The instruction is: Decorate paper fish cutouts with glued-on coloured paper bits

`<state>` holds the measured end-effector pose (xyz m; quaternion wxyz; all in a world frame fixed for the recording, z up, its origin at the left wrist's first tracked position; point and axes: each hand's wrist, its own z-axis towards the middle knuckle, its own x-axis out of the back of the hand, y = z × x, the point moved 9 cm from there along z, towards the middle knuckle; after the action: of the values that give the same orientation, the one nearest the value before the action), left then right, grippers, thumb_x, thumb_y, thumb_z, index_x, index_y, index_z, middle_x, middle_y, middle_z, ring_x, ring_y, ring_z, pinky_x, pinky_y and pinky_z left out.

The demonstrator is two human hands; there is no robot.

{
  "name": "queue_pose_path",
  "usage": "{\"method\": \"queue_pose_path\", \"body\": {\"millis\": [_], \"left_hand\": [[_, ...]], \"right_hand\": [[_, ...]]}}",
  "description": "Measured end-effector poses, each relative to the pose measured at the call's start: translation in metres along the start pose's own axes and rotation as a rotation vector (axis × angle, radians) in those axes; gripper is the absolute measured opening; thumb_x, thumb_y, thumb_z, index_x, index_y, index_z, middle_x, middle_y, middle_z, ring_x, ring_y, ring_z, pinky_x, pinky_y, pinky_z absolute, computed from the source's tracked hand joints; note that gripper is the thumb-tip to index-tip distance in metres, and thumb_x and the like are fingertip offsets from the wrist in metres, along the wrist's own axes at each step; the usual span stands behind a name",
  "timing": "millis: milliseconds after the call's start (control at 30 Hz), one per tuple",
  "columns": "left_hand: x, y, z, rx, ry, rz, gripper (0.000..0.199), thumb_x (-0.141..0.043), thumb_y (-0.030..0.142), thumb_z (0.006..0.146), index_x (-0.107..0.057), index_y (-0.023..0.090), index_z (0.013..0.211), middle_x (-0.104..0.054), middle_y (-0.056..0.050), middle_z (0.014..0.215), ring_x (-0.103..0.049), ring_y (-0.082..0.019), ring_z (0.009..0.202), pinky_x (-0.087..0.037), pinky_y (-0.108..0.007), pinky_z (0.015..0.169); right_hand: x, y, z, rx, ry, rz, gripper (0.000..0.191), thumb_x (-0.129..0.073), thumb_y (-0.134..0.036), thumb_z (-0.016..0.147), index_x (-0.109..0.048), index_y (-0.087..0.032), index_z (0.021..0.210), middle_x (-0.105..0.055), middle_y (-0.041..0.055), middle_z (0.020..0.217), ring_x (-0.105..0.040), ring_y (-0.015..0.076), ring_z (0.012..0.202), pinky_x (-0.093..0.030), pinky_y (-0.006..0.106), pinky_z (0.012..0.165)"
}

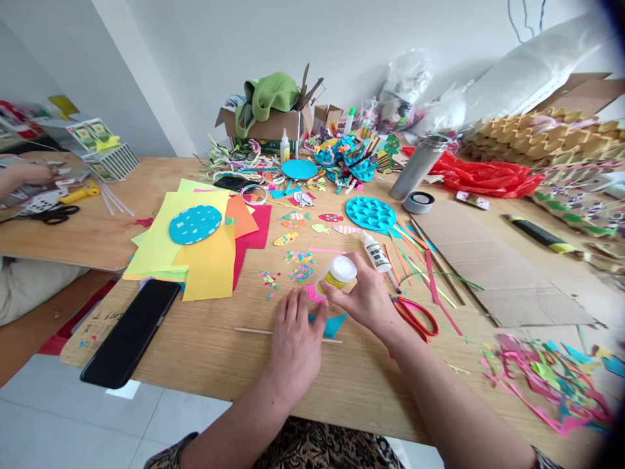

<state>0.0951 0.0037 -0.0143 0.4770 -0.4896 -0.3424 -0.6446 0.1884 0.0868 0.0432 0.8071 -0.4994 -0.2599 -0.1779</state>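
1. Our right grip (pixel 367 293) is clamped around a white-and-yellow bottle (pixel 336 277), pale end up, its long axis slanting down and leftward.
2. Below the bottle, on its left, we find a pink paper piece (pixel 313 294) on the bench (pixel 205 358). Our left grip (pixel 297 329) is nearer, palm down, fingertips beside it; whether they pinch it, we cannot tell.
3. A blue paper piece (pixel 336 324) lies just nearer us; a thin stick (pixel 251 331) runs crosswise, partly hidden by our left grip.
4. Farther out are red-handled scissors (pixel 424 319) at right, paper fish (pixel 286 240) beyond, and a black phone (pixel 131 332) at left.
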Motion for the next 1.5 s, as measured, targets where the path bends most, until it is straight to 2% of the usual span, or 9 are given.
{"method": "queue_pose_path", "body": {"millis": [267, 733, 1000, 1267, 1500], "left_hand": [[0.000, 0.000, 0.001, -0.002, 0.006, 0.004, 0.044, -0.059, 0.018, 0.087, -0.052, 0.023, 0.130, -0.053, -0.019, 0.132, -0.050, -0.035, 0.126, -0.043, -0.051, 0.103], [0.000, 0.000, -0.001, 0.000, 0.000, 0.009, 0.047, -0.058, 0.016, 0.087, -0.051, 0.022, 0.133, -0.052, -0.017, 0.134, -0.049, -0.034, 0.127, -0.044, -0.051, 0.103], [-0.001, -0.001, 0.000, 0.003, -0.011, -0.013, 0.046, -0.057, 0.017, 0.088, -0.051, 0.023, 0.133, -0.051, -0.018, 0.136, -0.048, -0.034, 0.129, -0.043, -0.051, 0.104], [-0.003, 0.000, 0.000, 0.001, -0.017, -0.002, 0.046, -0.058, 0.018, 0.088, -0.050, 0.023, 0.133, -0.051, -0.018, 0.136, -0.047, -0.034, 0.129, -0.042, -0.051, 0.105], [-0.004, -0.001, 0.000, 0.005, -0.020, -0.006, 0.047, -0.057, 0.017, 0.089, -0.049, 0.023, 0.134, -0.051, -0.018, 0.136, -0.046, -0.033, 0.130, -0.041, -0.051, 0.105]], "right_hand": [[-0.004, -0.003, 0.001, 0.016, 0.021, 0.007, 0.028, -0.067, -0.038, 0.075, -0.047, -0.022, 0.088, -0.059, -0.0018, 0.070, -0.053, 0.0139, 0.057, -0.041, 0.025, 0.052], [0.008, 0.005, 0.001, 0.032, 0.112, -0.067, 0.029, -0.065, -0.042, 0.077, -0.047, -0.022, 0.085, -0.057, -0.0013, 0.067, -0.055, 0.0156, 0.057, -0.041, 0.026, 0.051], [0.010, 0.002, -0.001, 0.043, 0.113, -0.136, 0.028, -0.065, -0.043, 0.076, -0.047, -0.022, 0.083, -0.056, -0.0023, 0.063, -0.055, 0.0145, 0.054, -0.040, 0.024, 0.050], [0.004, 0.002, -0.002, 0.015, 0.057, -0.079, 0.027, -0.066, -0.039, 0.076, -0.048, -0.022, 0.086, -0.061, -0.0007, 0.069, -0.057, 0.0147, 0.057, -0.042, 0.024, 0.051], [0.010, 0.001, -0.001, 0.043, 0.114, -0.117, 0.027, -0.065, -0.041, 0.076, -0.047, -0.022, 0.083, -0.057, -0.0022, 0.062, -0.055, 0.0148, 0.054, -0.040, 0.024, 0.049]]}}
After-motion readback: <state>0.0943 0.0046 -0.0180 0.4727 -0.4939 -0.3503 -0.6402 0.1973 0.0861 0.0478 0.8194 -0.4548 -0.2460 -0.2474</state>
